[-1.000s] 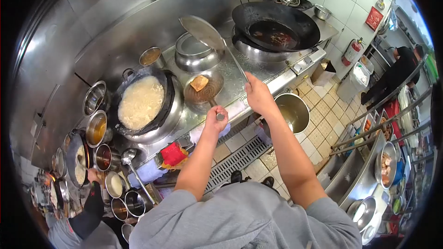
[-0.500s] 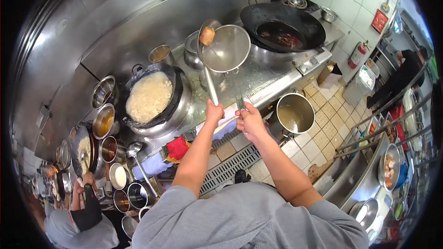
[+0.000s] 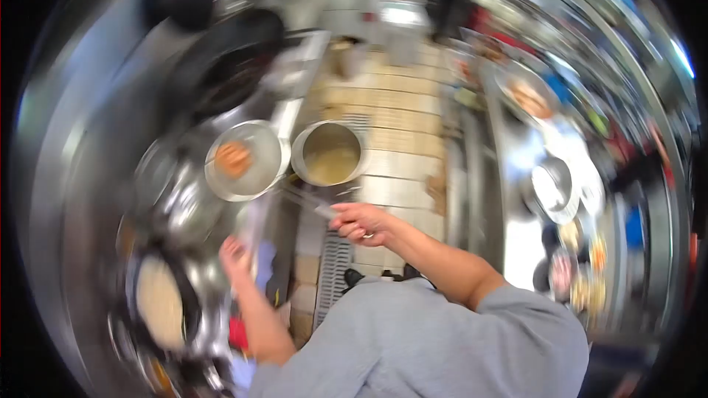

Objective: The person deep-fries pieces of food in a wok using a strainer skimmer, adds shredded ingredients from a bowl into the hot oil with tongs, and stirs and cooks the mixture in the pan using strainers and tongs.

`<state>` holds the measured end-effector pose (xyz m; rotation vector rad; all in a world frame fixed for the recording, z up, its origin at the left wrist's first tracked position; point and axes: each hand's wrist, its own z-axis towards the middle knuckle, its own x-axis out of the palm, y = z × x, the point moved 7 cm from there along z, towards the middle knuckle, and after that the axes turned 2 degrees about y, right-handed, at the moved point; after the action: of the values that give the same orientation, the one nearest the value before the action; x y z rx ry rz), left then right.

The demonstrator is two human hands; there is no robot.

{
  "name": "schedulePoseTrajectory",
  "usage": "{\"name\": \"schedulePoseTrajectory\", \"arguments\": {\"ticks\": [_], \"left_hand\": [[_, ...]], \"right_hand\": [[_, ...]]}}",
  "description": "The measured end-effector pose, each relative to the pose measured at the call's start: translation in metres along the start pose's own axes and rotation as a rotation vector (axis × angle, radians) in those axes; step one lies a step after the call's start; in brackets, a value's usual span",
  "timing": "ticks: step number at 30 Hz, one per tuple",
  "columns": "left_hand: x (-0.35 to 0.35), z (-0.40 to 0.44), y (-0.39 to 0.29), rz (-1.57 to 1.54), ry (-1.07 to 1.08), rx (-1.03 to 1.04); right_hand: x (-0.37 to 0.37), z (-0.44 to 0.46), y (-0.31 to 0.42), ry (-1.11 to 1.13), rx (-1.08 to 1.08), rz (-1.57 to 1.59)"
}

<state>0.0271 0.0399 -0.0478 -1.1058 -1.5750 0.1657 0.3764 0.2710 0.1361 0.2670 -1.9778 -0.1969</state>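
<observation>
My right hand (image 3: 363, 223) is closed round the handle of a round mesh strainer (image 3: 264, 169). An orange-brown piece of food (image 3: 233, 158) lies in the strainer, which is held over the stove's front edge, just left of a deep pot (image 3: 298, 149) with cloudy yellowish liquid. My left hand (image 3: 235, 256) is over the front of the stove with its fingers curled. Blur hides whatever it may grip; no ladle can be made out there.
A wok (image 3: 193, 309) with pale contents is at the lower left, and a large black wok (image 3: 254, 29) farther along the stove. Tiled floor (image 3: 398, 114) runs down the middle. On the right is a counter with a metal bowl (image 3: 547, 96) of food.
The view has turned right. The strainer has swung toward the deep pot; the food, earlier at the ladle, is now in the strainer. My hands have moved apart.
</observation>
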Motion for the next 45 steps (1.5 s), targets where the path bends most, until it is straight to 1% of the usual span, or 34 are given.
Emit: {"name": "schedulePoseTrajectory", "arguments": {"ticks": [1,2,3,4,5,8,9,10,11,12,14,15,16,18,19,20,22,23,24,26,27,28,29,30,31,32,33,36,37,39,40,42,44,45], "left_hand": [[0.019,-0.008,-0.016,0.347,-0.139,0.134],[0.034,-0.002,-0.016,0.004,-0.035,-0.029],[0.031,0.016,-0.004,-0.549,0.057,-0.285],[0.052,0.003,-0.001,-0.656,0.057,-0.294],[0.041,0.01,0.004,-0.602,-0.113,-0.179],[0.058,-0.01,0.03,-0.555,-0.205,-0.207],[0.067,-0.018,0.042,-0.515,-0.164,-0.27],[0.073,-0.03,0.056,-0.477,-0.119,-0.332],[0.078,-0.041,0.072,-0.349,-0.021,-0.4],[0.082,-0.052,0.089,-0.223,0.077,-0.464],[0.073,-0.077,0.131,-0.112,0.0,-0.609],[0.07,-0.089,0.144,-0.102,0.003,-0.626],[0.067,-0.102,0.161,0.009,-0.003,-0.711],[0.058,-0.112,0.187,0.119,0.005,-0.799],[0.041,-0.111,0.195,0.249,-0.045,-0.831],[0.026,-0.105,0.202,0.381,-0.091,-0.86],[0.004,-0.089,0.217,0.51,-0.128,-0.884],[-0.007,-0.087,0.218,0.638,-0.191,-0.899],[-0.012,-0.082,0.221,0.648,-0.192,-0.903],[-0.007,-0.073,0.225,0.741,-0.098,-0.926],[-0.006,-0.067,0.228,0.793,-0.051,-0.925],[0.004,-0.069,0.224,0.917,-0.036,-0.86],[0.017,-0.071,0.221,1.0,0.071,-0.816],[0.02,-0.065,0.223,1.041,0.281,-0.767],[0.019,-0.061,0.218,1.209,0.325,-0.68],[0.017,-0.058,0.214,1.29,0.434,-0.564],[0.007,-0.056,0.203,1.428,0.463,-0.377],[0.021,-0.098,0.141,1.312,0.211,-0.358],[-0.008,-0.112,0.123,1.251,0.038,-0.308],[-0.06,-0.142,0.106,1.497,-0.197,-0.205],[-0.075,-0.175,0.098,1.427,-0.347,-0.184],[-0.093,-0.232,0.107,1.639,-0.337,-0.479],[-0.117,-0.287,0.126,1.688,-0.488,-0.506],[-0.135,-0.316,0.143,1.703,-0.552,-0.517]], "right_hand": [[-0.014,-0.039,0.018,-0.062,-0.13,0.067],[-0.014,-0.074,0.025,-0.018,-0.15,0.095],[-0.006,-0.104,0.025,0.046,-0.147,0.106],[-0.001,-0.145,0.034,-0.016,-0.28,-0.001],[-0.013,-0.176,0.037,0.016,-0.395,-0.003],[-0.031,-0.282,0.036,-0.374,-0.647,-0.091],[-0.025,-0.311,0.033,-0.434,-0.746,-0.038],[-0.022,-0.345,0.024,-0.686,-0.84,-0.041],[-0.024,-0.37,0.017,-0.763,-0.916,-0.098],[-0.011,-0.389,0.012,-0.97,-0.967,-0.173],[-0.017,-0.412,-0.004,-1.274,-1.08,-0.251],[-0.024,-0.413,-0.009,-1.404,-1.043,-0.321],[-0.028,-0.415,-0.012,-1.701,-0.889,-0.558],[-0.051,-0.413,-0.02,-2.125,-1.024,-1.209],[-0.052,-0.408,-0.025,-2.089,-0.911,-0.826],[-0.053,-0.402,-0.026,-2.1,-0.92,-0.812],[-0.049,-0.394,-0.022,-2.244,-0.911,-1.019],[-0.04,-0.387,-0.013,-2.192,-0.964,-1.09],[-0.039,-0.381,-0.004,-2.123,-0.958,-1.018],[-0.037,-0.358,0.024,-1.921,-0.956,-0.988],[-0.029,-0.341,0.041,-1.744,-0.993,-0.97],[-0.033,-0.319,0.059,-1.648,-0.964,-1.017],[-0.038,-0.292,0.071,-1.379,-0.992,-0.801],[-0.029,-0.255,0.082,-1.093,-0.953,-0.601],[-0.017,-0.221,0.094,-0.855,-0.979,-0.508],[-0.006,-0.186,0.103,-0.686,-0.868,-0.521],[0.005,-0.152,0.108,-0.647,-0.758,-0.553],[0.037,-0.047,0.105,-0.338,-0.441,-0.647],[0.044,-0.018,0.103,-0.253,-0.366,-0.675],[0.076,0.039,0.095,-0.072,-0.234,-0.81],[0.094,0.061,0.087,0.019,-0.186,-0.897],[0.122,0.104,0.077,0.169,-0.119,-1.089],[0.164,0.139,0.064,0.311,-0.113,-1.356],[0.181,0.156,0.059,0.381,-0.239,-1.737]]}}
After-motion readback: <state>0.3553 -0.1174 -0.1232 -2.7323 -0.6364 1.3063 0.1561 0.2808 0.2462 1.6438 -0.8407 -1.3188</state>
